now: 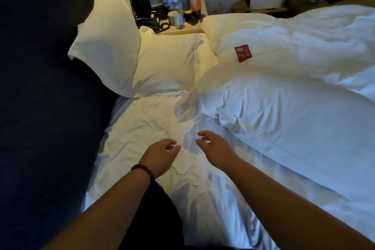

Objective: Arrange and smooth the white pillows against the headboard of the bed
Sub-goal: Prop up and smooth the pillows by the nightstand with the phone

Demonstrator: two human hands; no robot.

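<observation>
Left hand (162, 154) and right hand (215, 148) hovered empty, fingers loosely spread, over sheet (146, 128); two pillows (162, 63) sat at 11 o'clock by headboard (40, 67); large pillow (284, 124) lay at 2 o'clock; likely between placements; next: grasp it, carry toward headboard.

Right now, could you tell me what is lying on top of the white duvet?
A small red packet lies on the duvet. Nothing else shows on it; whatever is beneath it is covered.
</observation>
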